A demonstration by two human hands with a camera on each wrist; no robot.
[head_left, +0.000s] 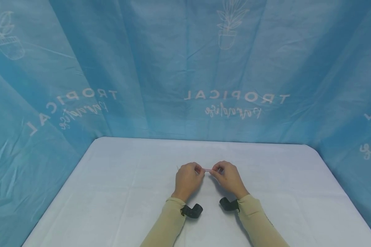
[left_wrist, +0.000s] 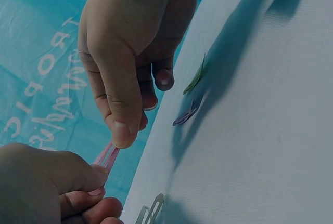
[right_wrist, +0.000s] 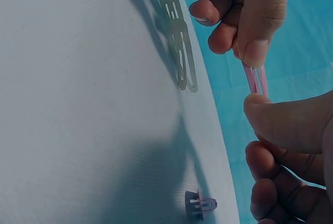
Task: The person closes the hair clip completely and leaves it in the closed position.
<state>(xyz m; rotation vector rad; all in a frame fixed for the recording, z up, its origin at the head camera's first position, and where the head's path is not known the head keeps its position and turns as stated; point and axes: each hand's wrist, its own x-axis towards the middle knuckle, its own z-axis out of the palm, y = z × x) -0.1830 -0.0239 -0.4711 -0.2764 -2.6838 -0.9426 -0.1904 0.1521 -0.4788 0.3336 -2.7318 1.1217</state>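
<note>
Pink and slim, with slots running along its flat body, one snap hair clip (head_left: 208,170) is held above the table between two bare hands. The left hand (head_left: 188,180) pinches one end between thumb and fingers; the right hand (head_left: 229,177) pinches the other the same way.

The head view reduces the clip to a thin sliver, while both wrist views reveal its slots. The right wrist view also shows an overlapping row of olive-grey slotted clips (right_wrist: 177,25), at least three, though their exact count is unclear. Beyond the right hand, the left wrist view shows one narrow green clip (left_wrist: 194,83) and, near it, one dark purple clip (left_wrist: 181,119).

Two black curved wrist devices (head_left: 195,211) sit at the cuffs of two pale yellow-green sleeves (head_left: 165,224). Beneath spreads one white, finely textured table covering (head_left: 126,206), bordered by creased blue sheeting (head_left: 160,65) with mirrored white lettering and two line-drawn potted plants.
</note>
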